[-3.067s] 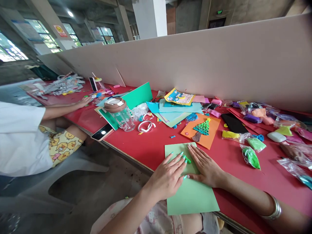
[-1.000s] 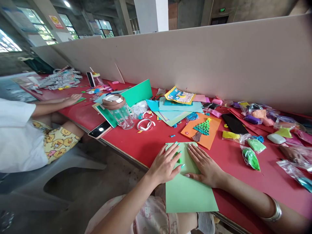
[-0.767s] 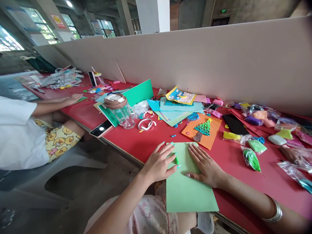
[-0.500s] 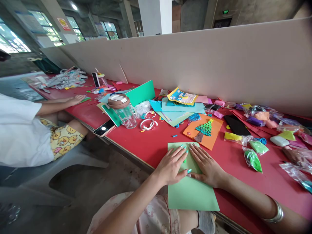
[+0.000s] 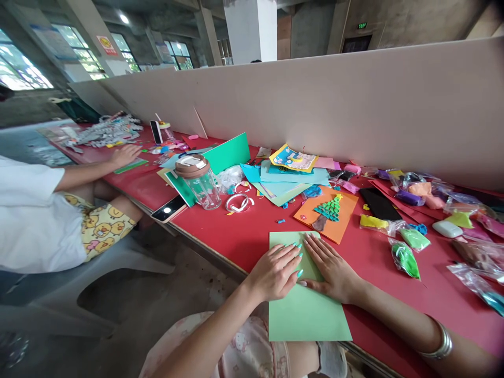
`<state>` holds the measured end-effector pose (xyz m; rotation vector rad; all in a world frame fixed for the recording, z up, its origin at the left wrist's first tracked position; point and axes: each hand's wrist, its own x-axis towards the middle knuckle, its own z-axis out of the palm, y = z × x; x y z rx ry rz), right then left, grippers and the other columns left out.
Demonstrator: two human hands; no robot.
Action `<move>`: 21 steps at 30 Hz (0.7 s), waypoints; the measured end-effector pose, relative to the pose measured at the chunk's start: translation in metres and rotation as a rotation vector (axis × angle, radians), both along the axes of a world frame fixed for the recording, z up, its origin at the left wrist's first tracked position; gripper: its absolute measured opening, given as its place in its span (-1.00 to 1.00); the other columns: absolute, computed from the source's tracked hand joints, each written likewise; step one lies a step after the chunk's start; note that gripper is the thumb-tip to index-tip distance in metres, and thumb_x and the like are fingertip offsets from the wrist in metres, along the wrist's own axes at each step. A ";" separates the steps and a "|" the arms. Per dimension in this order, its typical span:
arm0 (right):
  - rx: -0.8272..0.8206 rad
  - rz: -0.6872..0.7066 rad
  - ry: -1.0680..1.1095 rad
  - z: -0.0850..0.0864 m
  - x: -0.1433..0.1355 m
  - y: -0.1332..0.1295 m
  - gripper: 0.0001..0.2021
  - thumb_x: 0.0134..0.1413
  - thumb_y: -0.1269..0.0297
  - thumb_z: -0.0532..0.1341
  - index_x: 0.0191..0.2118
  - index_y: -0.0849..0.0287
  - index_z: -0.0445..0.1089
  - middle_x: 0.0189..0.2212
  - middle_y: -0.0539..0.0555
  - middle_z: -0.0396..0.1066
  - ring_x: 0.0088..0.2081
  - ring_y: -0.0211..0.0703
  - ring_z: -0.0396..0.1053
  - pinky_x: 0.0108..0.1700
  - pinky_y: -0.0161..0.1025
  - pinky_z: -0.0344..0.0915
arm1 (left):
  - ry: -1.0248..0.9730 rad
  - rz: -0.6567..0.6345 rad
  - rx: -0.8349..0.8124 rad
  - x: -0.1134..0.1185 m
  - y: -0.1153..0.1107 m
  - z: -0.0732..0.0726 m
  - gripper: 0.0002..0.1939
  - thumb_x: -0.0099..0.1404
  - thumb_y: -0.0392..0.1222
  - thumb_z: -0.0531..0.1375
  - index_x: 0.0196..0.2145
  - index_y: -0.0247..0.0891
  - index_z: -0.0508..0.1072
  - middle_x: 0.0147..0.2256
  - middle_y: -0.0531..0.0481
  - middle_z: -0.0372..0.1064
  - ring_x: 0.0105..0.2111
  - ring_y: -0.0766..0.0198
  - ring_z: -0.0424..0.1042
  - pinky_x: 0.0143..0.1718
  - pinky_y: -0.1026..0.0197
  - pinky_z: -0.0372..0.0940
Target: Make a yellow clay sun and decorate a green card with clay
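Note:
A light green sheet of paper (image 5: 309, 320) lies at the red table's front edge, its near end jutting out over my lap. My left hand (image 5: 275, 270) rests on the sheet's upper left, palm down, fingers slightly bent and nothing visibly held. Flat on the upper right of the same sheet is my right hand (image 5: 333, 268), fingers stretched out. Whatever lies under the left fingers is hidden. Just beyond the sheet sits an orange card (image 5: 342, 218) bearing a green clay tree (image 5: 329, 209) with a yellow star and brown trunk.
Bagged clay, such as a green packet (image 5: 405, 259), and a black phone (image 5: 380, 203) lie to the right. A brown-lidded cup (image 5: 200, 184), another phone (image 5: 169, 208) and coloured papers (image 5: 295, 176) stand or lie left and behind. A co-worker's hand (image 5: 125, 155) is farther left.
My left hand has shifted slightly left and down, its fingers more bent; a small green bit seen between the hands before is now hidden. The co-worker's hand has moved.

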<state>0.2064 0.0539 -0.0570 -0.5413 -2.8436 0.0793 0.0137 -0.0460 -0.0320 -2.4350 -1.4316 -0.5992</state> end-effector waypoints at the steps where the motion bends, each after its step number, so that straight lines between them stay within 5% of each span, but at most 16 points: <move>1: 0.006 0.005 0.003 0.000 0.000 0.000 -0.10 0.06 -0.23 -0.01 0.31 0.38 -0.21 0.26 0.35 -0.13 0.27 0.11 -0.16 0.22 0.05 0.04 | -0.008 0.004 0.011 0.000 0.000 0.001 -0.69 0.29 -0.21 -0.02 -0.13 -0.36 0.42 -0.05 -0.17 0.40 -0.03 0.10 0.35 -0.02 0.04 0.24; 13: -0.005 0.004 0.022 0.000 0.000 0.000 -0.09 0.05 -0.23 0.01 0.31 0.39 -0.21 0.26 0.35 -0.16 0.28 0.13 -0.17 0.23 0.07 0.02 | -0.008 0.181 0.159 -0.005 0.005 -0.003 -0.86 0.28 -0.25 0.05 -0.37 -0.27 0.39 -0.51 -0.01 0.36 -0.43 0.22 0.36 -0.37 0.16 0.21; 17: -0.006 0.003 0.033 -0.001 0.000 0.000 -0.11 0.06 -0.22 0.01 0.31 0.35 -0.20 0.26 0.33 -0.14 0.28 0.12 -0.16 0.22 0.07 0.02 | -0.051 0.326 0.048 -0.003 0.006 -0.001 -0.85 0.26 -0.18 0.06 -0.36 -0.26 0.38 -0.42 -0.08 0.37 -0.35 0.14 0.37 -0.33 0.09 0.24; 21: -0.009 0.010 0.018 0.000 0.000 0.000 -0.11 0.06 -0.23 0.00 0.31 0.37 -0.20 0.26 0.34 -0.15 0.28 0.13 -0.17 0.22 0.07 0.02 | -0.064 0.271 -0.042 -0.008 0.011 -0.001 -0.51 0.25 -0.03 0.06 0.06 -0.38 0.22 0.03 -0.27 0.28 0.05 -0.01 0.24 0.00 -0.04 0.18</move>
